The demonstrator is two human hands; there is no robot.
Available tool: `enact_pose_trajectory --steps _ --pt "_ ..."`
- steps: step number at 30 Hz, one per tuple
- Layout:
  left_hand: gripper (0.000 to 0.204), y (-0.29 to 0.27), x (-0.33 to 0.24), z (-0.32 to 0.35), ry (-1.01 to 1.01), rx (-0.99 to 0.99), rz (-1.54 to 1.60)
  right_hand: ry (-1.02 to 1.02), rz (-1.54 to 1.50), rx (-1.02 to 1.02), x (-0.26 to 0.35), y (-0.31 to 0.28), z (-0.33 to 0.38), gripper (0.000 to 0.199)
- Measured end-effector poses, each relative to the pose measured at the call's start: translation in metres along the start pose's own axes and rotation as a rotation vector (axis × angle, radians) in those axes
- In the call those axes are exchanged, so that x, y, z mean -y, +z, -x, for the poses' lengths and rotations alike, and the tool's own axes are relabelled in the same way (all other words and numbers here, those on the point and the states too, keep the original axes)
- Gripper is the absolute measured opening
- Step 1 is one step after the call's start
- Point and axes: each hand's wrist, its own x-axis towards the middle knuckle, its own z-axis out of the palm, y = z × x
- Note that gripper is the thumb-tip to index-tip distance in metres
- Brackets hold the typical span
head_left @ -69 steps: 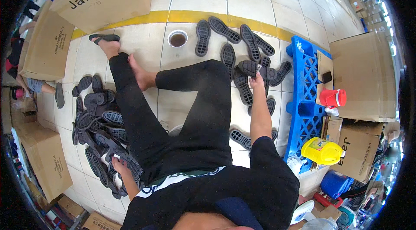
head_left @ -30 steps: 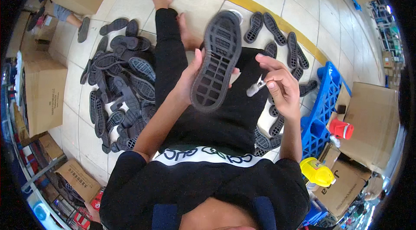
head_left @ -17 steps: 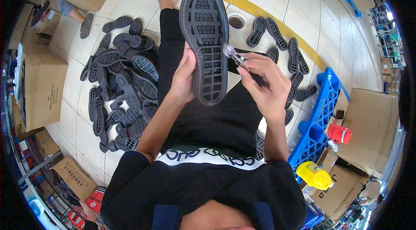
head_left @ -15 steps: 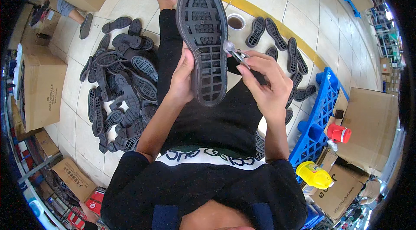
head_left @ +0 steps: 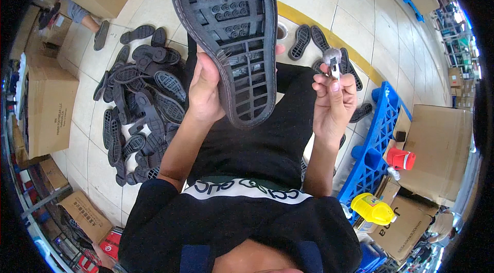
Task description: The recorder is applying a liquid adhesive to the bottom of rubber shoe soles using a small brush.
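Observation:
My left hand point(head_left: 206, 90) grips a black shoe sole point(head_left: 250, 75) by its heel half, fingers behind it and thumb on its left edge. The sole stands with its gridded, hollow side facing me; stitching runs along its rim, and a few short loose threads stick out at the left edge near my thumb. To the right of the sole, my right hand point(head_left: 334, 93) pinches a small silver metal tool point(head_left: 334, 68) with a pale, fuzzy-looking tip. That tool is held upright, apart from the sole; its exact kind is unclear.
A heap of black soles point(head_left: 146, 103) lies on the tiled floor to the left. More soles point(head_left: 310, 41) rest at the right, near a yellow floor line. A blue plastic pallet point(head_left: 370, 144), red container point(head_left: 400, 159), yellow bottle point(head_left: 373, 208) and cardboard boxes point(head_left: 437, 154) stand further right.
The sole has come closer to view and tilted, its toe end leaving the top edge. My right hand has moved right, away from the sole, turning the tool upright.

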Motion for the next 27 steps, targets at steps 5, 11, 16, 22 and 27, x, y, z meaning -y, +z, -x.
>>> enact_pose_trajectory --steps 5,11,16,22,27 --pt "0.093 0.010 0.010 -0.002 0.006 -0.036 -0.043 0.282 -0.538 -0.233 -0.044 -0.054 0.005 0.014" --pt "0.040 0.000 0.087 -0.035 -0.444 -0.349 -0.037 0.311 -0.763 -0.700 -0.083 -0.161 0.071 0.028" --pt "0.037 0.040 0.217 -0.059 -0.711 -0.257 0.158 0.154 -0.655 -0.918 -0.066 -0.227 0.150 0.029" --pt "0.034 0.097 0.380 -0.111 -0.768 -0.347 0.145 0.034 -0.618 -1.134 -0.040 -0.263 0.231 0.024" --pt "0.053 0.047 0.396 -0.108 -1.251 -0.425 -0.257 0.057 -0.513 -1.224 -0.043 -0.279 0.258 0.024"
